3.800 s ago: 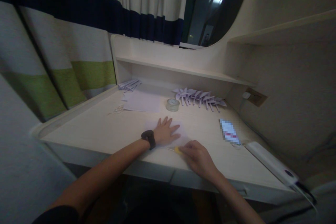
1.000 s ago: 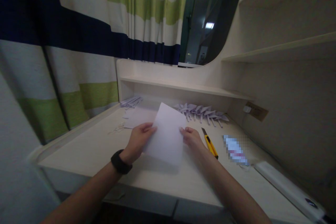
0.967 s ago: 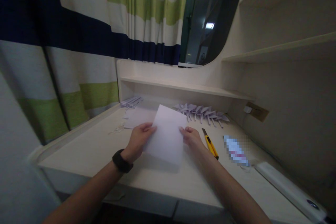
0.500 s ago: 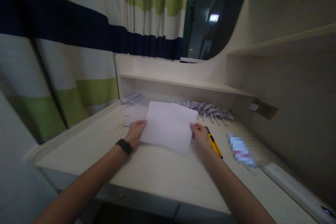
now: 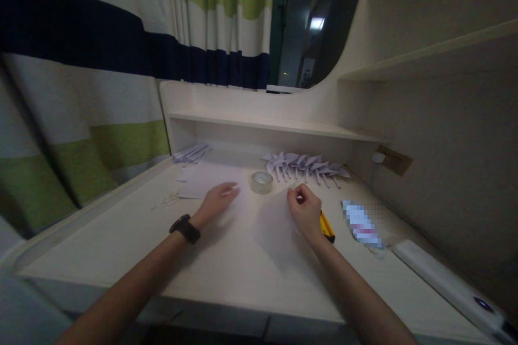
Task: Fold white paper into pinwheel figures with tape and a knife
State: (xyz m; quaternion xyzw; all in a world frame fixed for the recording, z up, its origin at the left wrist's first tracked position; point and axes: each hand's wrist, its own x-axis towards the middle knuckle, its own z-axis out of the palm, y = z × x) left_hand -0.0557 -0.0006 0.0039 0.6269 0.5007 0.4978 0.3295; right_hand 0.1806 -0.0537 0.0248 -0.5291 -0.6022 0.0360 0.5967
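Note:
A white paper sheet (image 5: 269, 221) lies flat on the pale desk (image 5: 226, 275), faint in the dim light. My left hand (image 5: 216, 202), with a black watch on the wrist, rests on the sheet's left edge with its fingers stretched out. My right hand (image 5: 305, 210) pinches the sheet's upper right corner between thumb and fingers. A yellow utility knife (image 5: 327, 227) lies just right of my right hand. A clear tape roll (image 5: 261, 182) stands behind the sheet, between my hands.
A row of folded paper shapes (image 5: 305, 164) lies under the low shelf (image 5: 279, 126). A paper stack (image 5: 200, 180), paper strips (image 5: 190, 153) and scissors (image 5: 167, 202) sit at the left. A blurred flat item (image 5: 360, 223) and a white bar device (image 5: 445, 280) lie right.
The sheet, held up and turned sideways between both hands, has come down flat onto the desk. My left hand now lies on it. The tape roll is uncovered.

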